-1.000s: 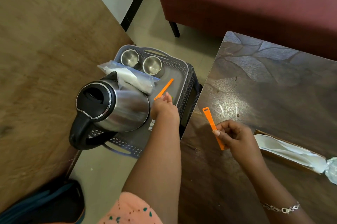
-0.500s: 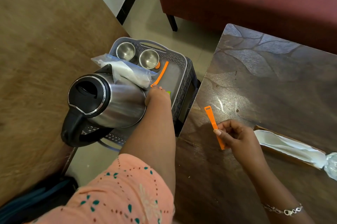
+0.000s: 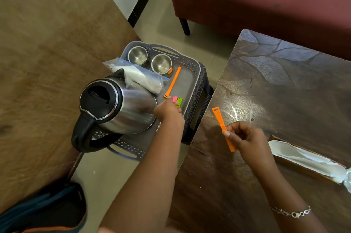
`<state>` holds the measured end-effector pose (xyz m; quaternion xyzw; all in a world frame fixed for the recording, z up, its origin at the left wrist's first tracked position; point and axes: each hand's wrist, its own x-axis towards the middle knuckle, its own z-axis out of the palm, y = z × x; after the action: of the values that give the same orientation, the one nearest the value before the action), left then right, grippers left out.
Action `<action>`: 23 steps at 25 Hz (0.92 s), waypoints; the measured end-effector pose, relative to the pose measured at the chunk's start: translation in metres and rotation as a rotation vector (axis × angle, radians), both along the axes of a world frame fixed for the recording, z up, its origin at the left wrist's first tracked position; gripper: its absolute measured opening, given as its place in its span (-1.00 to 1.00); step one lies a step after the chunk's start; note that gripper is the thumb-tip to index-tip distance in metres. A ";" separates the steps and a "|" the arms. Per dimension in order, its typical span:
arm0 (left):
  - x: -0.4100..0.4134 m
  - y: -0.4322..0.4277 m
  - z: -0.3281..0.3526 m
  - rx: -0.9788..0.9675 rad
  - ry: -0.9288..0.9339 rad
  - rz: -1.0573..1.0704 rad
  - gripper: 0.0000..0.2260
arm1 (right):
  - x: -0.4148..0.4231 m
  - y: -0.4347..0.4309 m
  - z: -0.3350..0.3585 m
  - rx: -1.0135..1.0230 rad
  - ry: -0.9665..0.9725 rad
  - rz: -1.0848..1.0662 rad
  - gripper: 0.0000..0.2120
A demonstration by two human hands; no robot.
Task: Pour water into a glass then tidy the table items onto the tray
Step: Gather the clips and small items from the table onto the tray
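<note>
The orange strip [image 3: 220,120] is pinched mid-length by the right hand [image 3: 245,136] above the dark table [image 3: 284,90]. Its long axis slants away and leftward, slotted end outermost, near the table's left edge. Across a narrow gap sits the tray [image 3: 191,65], where a second strip [image 3: 172,82] lies toward the right rim. The left hand [image 3: 167,111] hovers curled beside pink and green clips [image 3: 177,101]; whether it grips them cannot be told. A kettle [image 3: 121,107], bag [image 3: 140,77] and two cups [image 3: 137,55] crowd the tray's left.

A home sitting room: maroon sofa [image 3: 266,1] beside a wooden table [image 3: 284,90].
</note>
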<state>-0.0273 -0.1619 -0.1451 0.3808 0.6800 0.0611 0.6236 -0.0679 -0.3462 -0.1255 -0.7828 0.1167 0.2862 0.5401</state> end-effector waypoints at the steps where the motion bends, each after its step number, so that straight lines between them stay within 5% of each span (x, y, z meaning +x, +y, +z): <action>1: -0.010 -0.007 0.008 0.068 0.011 -0.132 -0.88 | 0.004 0.002 0.001 -0.052 -0.039 0.038 -0.88; 6: -0.081 -0.026 -0.001 0.731 0.048 -0.835 -0.96 | 0.030 0.018 0.012 -0.277 -0.307 0.236 -0.97; 9: -0.095 -0.028 -0.014 0.956 0.138 -1.150 -0.84 | 0.054 0.032 0.017 -0.425 -0.548 0.409 -0.96; 16: -0.084 -0.008 -0.020 0.876 0.206 -1.136 -0.92 | 0.120 0.083 0.009 -0.569 -1.004 0.977 -0.88; 23: -0.075 0.005 -0.020 0.669 0.225 -1.180 -0.87 | 0.163 0.141 -0.020 -0.708 -0.954 1.340 -0.78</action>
<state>-0.1026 -0.1574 -0.1654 0.8636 0.3640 -0.1219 0.3270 0.0947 -0.2052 -0.1460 -0.8432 -0.5205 0.1327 -0.0227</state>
